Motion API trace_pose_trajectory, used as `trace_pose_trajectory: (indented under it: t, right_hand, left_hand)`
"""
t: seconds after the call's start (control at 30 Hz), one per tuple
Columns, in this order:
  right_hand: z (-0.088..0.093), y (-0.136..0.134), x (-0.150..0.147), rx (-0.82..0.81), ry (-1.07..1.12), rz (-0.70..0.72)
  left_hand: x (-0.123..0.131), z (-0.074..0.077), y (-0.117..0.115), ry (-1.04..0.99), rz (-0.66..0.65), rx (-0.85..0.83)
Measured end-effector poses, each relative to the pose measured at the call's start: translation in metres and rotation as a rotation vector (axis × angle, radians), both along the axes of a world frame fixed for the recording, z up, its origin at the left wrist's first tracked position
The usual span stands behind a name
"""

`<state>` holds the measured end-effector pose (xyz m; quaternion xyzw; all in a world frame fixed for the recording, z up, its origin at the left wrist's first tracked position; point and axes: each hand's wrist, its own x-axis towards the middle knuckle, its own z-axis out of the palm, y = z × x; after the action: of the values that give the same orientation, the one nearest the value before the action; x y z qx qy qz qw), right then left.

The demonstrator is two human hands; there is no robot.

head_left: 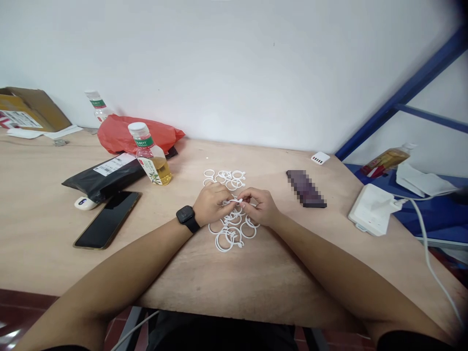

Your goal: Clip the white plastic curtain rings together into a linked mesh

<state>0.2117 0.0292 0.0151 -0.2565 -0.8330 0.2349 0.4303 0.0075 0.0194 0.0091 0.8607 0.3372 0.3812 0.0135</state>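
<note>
My left hand [212, 204], with a black watch on its wrist, is closed in a pinch on a white plastic curtain ring [237, 200]. From the other side, my right hand [260, 206] pinches the same ring by its small tab. Fingers cover most of this ring. Below and around both hands lies a loose pile of white rings [230, 238] with little tabs, partly hidden by the hands. Just beyond my fingers, several more rings [209, 173] lie on the wooden table [204, 282].
To the left are a phone [107, 219], an earbud case [85, 203], a black parcel bag [98, 181], a drink bottle [155, 163] and a red bag [120, 131]. On the right lie a blurred dark object [306, 188], a white power adapter [375, 209] and its cable [426, 243].
</note>
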Motion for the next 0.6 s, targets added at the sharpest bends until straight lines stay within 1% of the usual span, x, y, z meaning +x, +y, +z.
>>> trace_pose_trajectory:
  t: [0.3, 0.47, 0.6]
  right_hand:
    - [0.0009, 0.0004, 0.0000, -0.042, -0.011, 0.017]
    - [-0.0021, 0.0010, -0.0002, -0.051, -0.013, -0.029]
    - [-0.0028, 0.0020, -0.0005, -0.068, -0.001, -0.056]
  left_hand:
    - [0.0010, 0.0018, -0.0002, -0.008, -0.014, 0.077]
    - [0.0032, 0.0034, -0.0015, -0.003, -0.028, 0.128]
    - [0.0041, 0.0033, -0.0024, 0.019, -0.022, 0.108]
